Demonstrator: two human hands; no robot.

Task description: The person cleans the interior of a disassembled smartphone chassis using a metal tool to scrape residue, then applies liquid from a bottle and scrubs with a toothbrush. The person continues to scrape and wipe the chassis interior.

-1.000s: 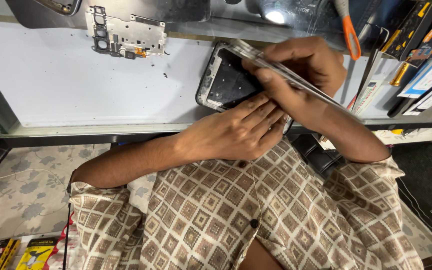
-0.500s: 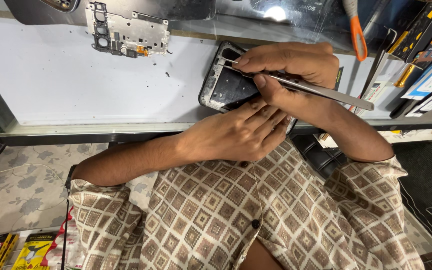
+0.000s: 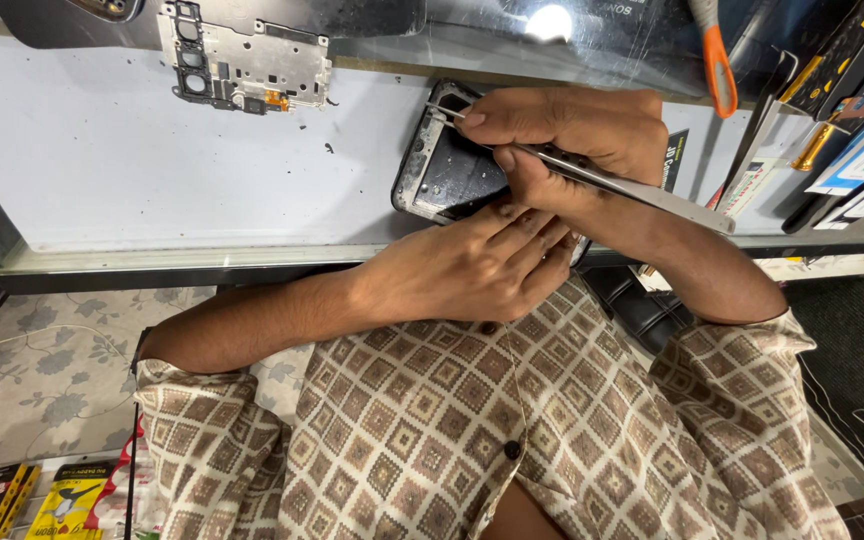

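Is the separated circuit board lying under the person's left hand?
No, the circuit board lies apart at the far left of the white table, while the left hand rests on the opened phone.

Over on the right edge of the counter a stack of flat retail packages (image 3: 857, 130) leans in a row, black and white cards with orange, gold and blue patches. Just behind the right wrist stands a small black label card (image 3: 674, 158) with pale lettering, upright on the white surface. Down at the bottom left corner, on the floor, lie two yellow-and-black blister packs (image 3: 64, 500), side by side, with a red-and-white packet (image 3: 120, 488) just beside them. No lit screen shows anywhere.
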